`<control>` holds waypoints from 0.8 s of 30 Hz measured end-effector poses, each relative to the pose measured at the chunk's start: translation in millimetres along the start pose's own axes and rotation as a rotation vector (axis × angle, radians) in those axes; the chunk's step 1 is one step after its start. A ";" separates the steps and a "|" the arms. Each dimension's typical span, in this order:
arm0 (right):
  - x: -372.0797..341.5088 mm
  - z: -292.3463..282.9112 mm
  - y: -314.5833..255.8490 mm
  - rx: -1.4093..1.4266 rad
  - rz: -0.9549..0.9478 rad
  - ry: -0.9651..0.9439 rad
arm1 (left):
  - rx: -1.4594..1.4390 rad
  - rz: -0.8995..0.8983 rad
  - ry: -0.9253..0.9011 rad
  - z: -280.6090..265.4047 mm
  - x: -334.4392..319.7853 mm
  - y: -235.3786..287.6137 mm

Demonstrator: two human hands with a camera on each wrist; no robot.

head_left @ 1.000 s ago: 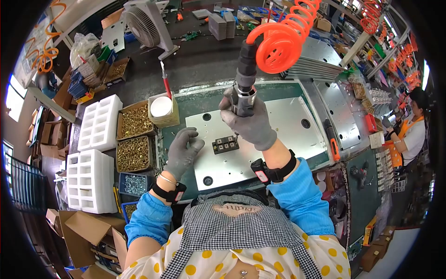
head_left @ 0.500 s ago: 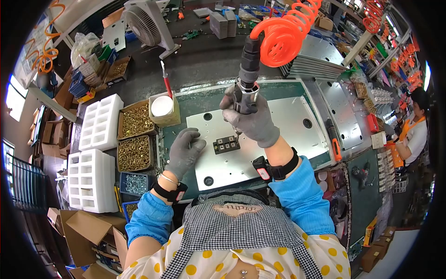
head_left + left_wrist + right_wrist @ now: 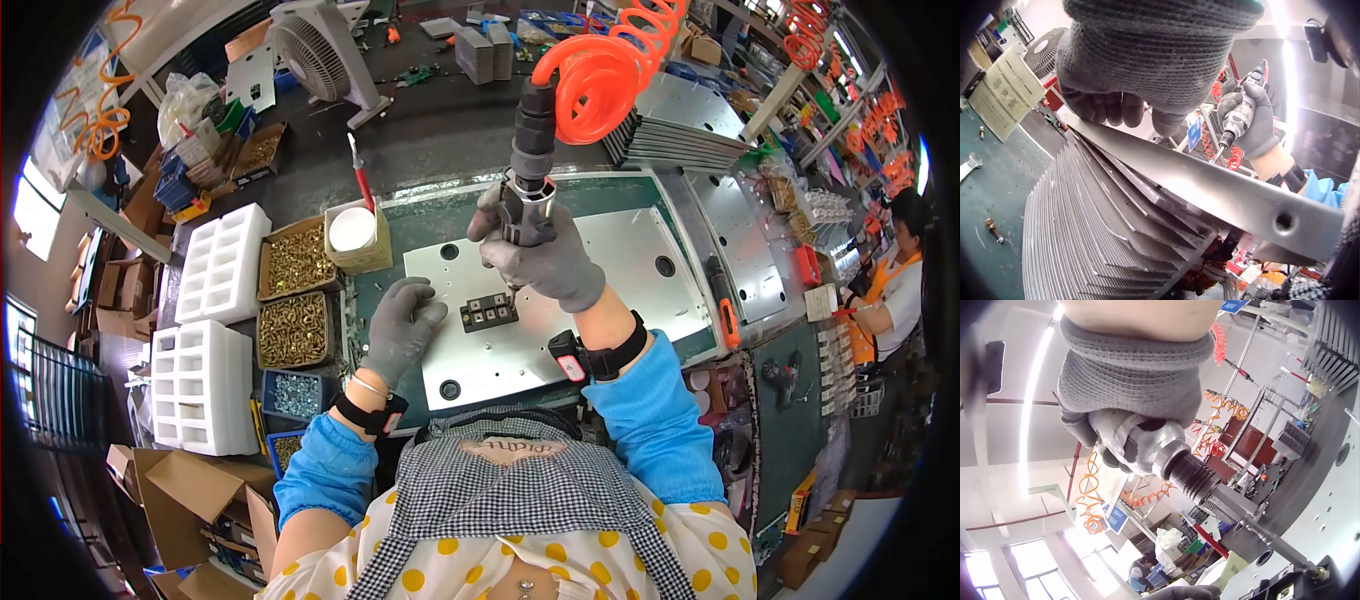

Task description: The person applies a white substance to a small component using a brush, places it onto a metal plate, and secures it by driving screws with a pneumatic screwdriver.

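Note:
A grey-gloved right hand (image 3: pixel 560 265) grips an air screwdriver (image 3: pixel 533 150) hung from a coiled orange hose. In the right wrist view, its long bit (image 3: pixel 1279 544) reaches down to a screw (image 3: pixel 1319 573) at one end of a black module (image 3: pixel 489 314). That module lies on a flat silver metal plate (image 3: pixel 620 270). Over the plate's left edge rests the gloved left hand (image 3: pixel 400 330), fingers loosely bent and holding nothing. Under the plate, the left wrist view shows a finned heat sink (image 3: pixel 1091 231).
Left of the plate stand two boxes of brass screws (image 3: pixel 297 262), a blue bin (image 3: pixel 292 393) and white foam trays (image 3: pixel 200 385). A box with a white lid (image 3: pixel 352 230) stands behind the left hand. An orange-and-black tool (image 3: pixel 722 300) lies at the right. Another person (image 3: pixel 890 285) works further right.
Both hands keep almost the same place, and the bit stays at the module's right end. The screwdriver's top has shifted slightly, and the whole head view has moved a little.

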State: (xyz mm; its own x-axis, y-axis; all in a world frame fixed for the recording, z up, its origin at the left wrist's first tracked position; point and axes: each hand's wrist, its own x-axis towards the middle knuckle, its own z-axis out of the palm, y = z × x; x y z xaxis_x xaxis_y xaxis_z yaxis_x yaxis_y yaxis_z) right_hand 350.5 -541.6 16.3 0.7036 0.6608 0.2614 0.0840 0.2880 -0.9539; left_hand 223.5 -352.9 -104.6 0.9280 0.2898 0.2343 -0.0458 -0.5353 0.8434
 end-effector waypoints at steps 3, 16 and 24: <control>-0.9 -0.1 -5.5 0.006 0.040 0.003 | -0.002 0.003 0.003 1.1 -0.7 -2.8; 0.8 -2.5 -3.9 0.008 0.016 -0.006 | 0.045 -0.039 0.005 0.9 -2.0 5.9; 1.2 1.2 -8.2 -0.001 0.032 0.032 | 0.064 -0.053 -0.025 -3.6 -3.2 11.2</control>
State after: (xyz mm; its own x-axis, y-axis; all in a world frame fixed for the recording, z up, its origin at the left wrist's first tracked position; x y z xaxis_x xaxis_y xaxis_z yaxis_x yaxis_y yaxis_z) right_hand 349.8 -542.4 24.6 0.7279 0.6475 0.2255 0.0616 0.2659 -0.9620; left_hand 218.7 -357.0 -94.1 0.9376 0.2990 0.1774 0.0264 -0.5699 0.8213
